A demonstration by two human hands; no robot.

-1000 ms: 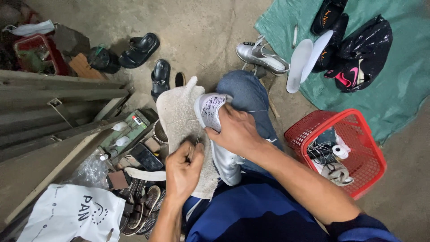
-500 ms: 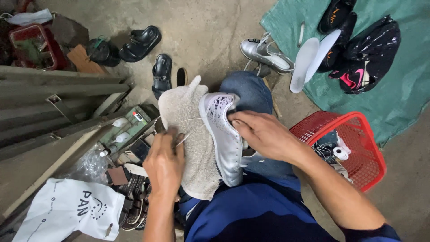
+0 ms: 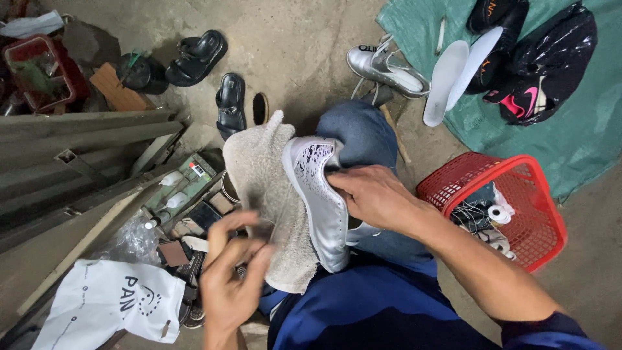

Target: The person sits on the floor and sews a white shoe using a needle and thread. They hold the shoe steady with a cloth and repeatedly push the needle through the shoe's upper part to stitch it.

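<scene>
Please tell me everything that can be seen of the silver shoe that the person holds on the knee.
The silver shoe is a low sport shoe with a smooth, shiny upper that looks like synthetic leather, and dark speckles near its upper end. It lies lengthwise on a beige towel spread over the person's knee. The right hand grips its upper edge from the right side. The left hand is blurred, hovers beside the towel and does not touch the shoe. Its sole is hidden.

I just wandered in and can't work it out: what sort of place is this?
Probably a street-side or backyard shoe repair spot. The right hand holds a silver shoe on a towel over the lap; loose insoles, sandals and a red basket lie on bare concrete.
</scene>
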